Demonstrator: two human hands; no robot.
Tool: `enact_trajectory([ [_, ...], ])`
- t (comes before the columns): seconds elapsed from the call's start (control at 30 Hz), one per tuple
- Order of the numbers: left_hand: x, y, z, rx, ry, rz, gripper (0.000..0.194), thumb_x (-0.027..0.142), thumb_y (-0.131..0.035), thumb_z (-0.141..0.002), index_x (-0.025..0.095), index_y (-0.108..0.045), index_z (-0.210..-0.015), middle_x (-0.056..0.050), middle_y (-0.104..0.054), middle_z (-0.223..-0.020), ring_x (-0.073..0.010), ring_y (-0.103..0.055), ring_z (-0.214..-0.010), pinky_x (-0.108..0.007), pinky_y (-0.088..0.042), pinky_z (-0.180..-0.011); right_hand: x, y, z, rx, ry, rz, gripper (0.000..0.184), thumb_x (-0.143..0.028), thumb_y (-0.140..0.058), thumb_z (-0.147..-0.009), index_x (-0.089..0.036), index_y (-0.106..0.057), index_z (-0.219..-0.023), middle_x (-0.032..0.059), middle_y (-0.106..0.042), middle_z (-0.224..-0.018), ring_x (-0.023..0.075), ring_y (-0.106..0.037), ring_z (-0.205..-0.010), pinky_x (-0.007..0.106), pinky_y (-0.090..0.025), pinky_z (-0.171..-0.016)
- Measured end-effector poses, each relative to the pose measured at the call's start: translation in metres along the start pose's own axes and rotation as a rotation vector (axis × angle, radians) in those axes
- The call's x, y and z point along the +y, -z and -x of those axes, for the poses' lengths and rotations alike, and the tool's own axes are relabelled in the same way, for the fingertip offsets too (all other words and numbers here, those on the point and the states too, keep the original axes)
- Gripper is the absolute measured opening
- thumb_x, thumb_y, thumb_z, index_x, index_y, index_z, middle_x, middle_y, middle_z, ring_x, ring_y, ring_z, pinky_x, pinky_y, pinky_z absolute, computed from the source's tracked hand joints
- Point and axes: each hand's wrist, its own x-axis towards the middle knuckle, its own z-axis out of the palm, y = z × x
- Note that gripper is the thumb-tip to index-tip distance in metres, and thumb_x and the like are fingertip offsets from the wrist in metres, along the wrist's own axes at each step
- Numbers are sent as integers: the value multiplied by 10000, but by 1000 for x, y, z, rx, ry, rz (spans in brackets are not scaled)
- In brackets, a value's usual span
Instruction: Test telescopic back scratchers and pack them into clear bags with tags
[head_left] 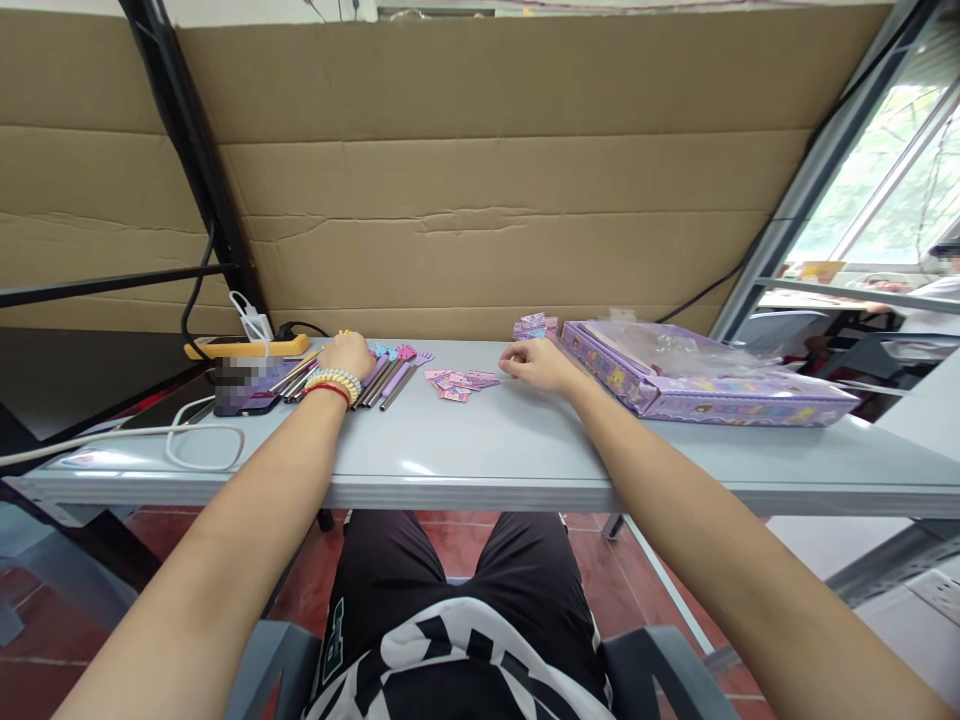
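My left hand (346, 355), with beaded bracelets and a red cord at the wrist, is curled closed over the left part of a row of pens. A bit of yellow pokes out beyond its knuckles; what the fingers grip is hidden. Beside it lie several pens (394, 378) with pink, blue and purple shaped tops. My right hand (536, 362) has its thumb and fingertips drawn together low over the table; anything between them is too small to make out. Left of it, small pink-purple printed cards (459, 384) lie scattered. Another small pile of cards (534, 325) sits just behind it.
A purple patterned box (742, 398) with clear plastic on top lies to the right on the grey table (480, 450). At left are a phone (247, 390), a yellow-edged power strip (281, 346) and a white cable (202, 430). Cardboard (510, 180) walls the back.
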Motion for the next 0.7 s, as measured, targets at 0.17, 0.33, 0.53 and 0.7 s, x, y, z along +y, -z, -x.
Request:
enact_trajectory([
  [0.17, 1, 0, 0, -11, 9, -7, 374, 383, -540, -795, 136, -689, -1033, -208, -674, -1068, -339, -612, -1034, -391, -483, -797, 2, 0, 0, -6, 13, -9, 217, -272, -529, -766, -133, -693, -787, 15, -632, -599, 123, -532, -579, 238, -376, -594],
  [0.33, 3, 3, 3, -22, 28, 4, 424, 380, -548, -787, 100, -673, -1080, -233, -652, -1113, -349, -608, -1046, -403, -492, -807, 1, 0, 1, -21, 5, -3, 218, -284, -532, -769, -140, -694, -788, 17, -644, -621, 124, -540, -599, 238, -372, -602],
  [0.53, 3, 3, 4, -9, 72, 17, 471, 406, -545, -785, 73, -661, -1098, -259, -632, -1143, -357, -607, -1055, -410, -494, -822, 1, 0, 0, -36, 20, 2, 215, -280, -534, -769, -137, -694, -790, 17, -645, -620, 123, -539, -598, 238, -369, -602],
  [0.7, 1, 3, 2, -10, 68, 15, 478, 413, -544, -783, 76, -658, -1102, -264, -629, -1144, -365, -607, -1057, -422, -493, -830, 1, -1, 0, -47, 27, -9, 209, -279, -537, -762, -142, -693, -786, 21, -653, -633, 124, -543, -603, 237, -373, -605],
])
